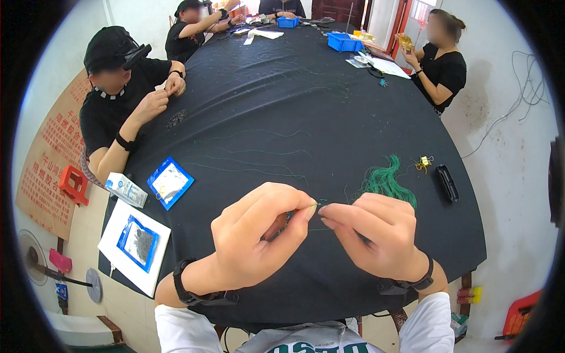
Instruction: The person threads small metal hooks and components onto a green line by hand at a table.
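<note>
My left hand [259,232] and my right hand [376,232] meet over the near middle of the black-covered table, fingertips almost touching. Each pinches thumb against forefinger on a fine green thread [320,229]; a tiny dark piece shows between the fingertips, too small to name. A loose bundle of green threads [389,182] lies just beyond my right hand. Several single strands [253,154] stretch across the cloth beyond my left hand.
At left are a blue packet [170,183], a white carton [126,189] and a white board [115,226] bearing another packet [139,242]. At right lie a yellow binder clip [423,163] and black case [447,183]. Several people sit around; blue bins [344,42] stand far off.
</note>
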Tool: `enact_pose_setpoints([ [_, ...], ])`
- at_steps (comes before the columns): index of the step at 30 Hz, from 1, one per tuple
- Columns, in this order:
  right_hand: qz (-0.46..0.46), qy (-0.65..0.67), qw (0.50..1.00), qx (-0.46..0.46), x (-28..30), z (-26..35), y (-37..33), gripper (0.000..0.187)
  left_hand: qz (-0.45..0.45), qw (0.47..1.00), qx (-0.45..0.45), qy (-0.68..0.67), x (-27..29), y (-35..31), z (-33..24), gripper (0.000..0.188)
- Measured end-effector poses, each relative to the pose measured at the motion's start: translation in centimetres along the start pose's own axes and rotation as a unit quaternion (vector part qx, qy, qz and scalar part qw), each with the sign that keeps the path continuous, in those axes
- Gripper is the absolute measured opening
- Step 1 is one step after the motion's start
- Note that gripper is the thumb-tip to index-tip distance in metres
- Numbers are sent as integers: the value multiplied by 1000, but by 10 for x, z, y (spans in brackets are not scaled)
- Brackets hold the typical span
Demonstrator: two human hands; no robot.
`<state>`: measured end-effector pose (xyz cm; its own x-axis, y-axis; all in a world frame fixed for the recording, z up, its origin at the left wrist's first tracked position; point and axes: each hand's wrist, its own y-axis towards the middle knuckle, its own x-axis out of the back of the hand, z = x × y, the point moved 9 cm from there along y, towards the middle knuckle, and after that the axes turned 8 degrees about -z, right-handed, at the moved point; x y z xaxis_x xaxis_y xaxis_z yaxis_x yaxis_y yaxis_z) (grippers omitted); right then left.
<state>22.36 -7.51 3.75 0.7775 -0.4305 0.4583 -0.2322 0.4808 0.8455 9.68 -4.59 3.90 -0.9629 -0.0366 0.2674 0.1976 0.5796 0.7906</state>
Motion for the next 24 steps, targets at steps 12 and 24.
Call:
enact_pose_setpoints([
  [12, 3, -101, 992, 74, 6, 23, -3, 28, -11, 994, -93, 61, -4, -1, -10, 13],
  [24, -23, -113, 989, 94, 22, 21, 6, 29, 9, 989, -133, 60, -13, -5, -17, 21],
])
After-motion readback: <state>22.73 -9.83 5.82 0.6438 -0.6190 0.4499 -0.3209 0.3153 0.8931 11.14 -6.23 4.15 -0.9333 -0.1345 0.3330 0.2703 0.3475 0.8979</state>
